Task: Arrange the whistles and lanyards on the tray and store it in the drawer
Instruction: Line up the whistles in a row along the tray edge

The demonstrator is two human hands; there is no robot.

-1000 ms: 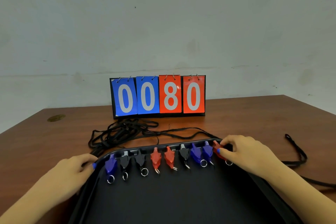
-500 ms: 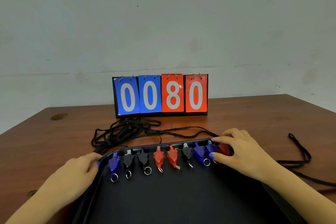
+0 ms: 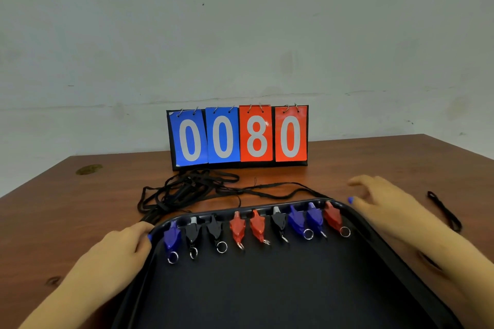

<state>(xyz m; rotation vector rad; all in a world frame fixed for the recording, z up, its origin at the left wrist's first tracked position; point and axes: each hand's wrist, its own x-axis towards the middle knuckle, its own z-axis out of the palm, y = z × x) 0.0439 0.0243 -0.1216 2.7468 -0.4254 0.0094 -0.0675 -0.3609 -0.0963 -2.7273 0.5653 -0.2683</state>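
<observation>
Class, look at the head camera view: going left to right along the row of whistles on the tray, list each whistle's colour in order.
blue whistle → black → black → red → red → black → blue → blue → red

A black tray [image 3: 267, 302] holds a row of whistles [image 3: 256, 227], left to right: blue, black, black, red, red, black, blue, blue, red. Black lanyards [image 3: 187, 192] lie tangled on a brown wooden table [image 3: 80, 195]. The far scoreboard [image 3: 238, 136] shows two blue and two red cards with white digits.
</observation>
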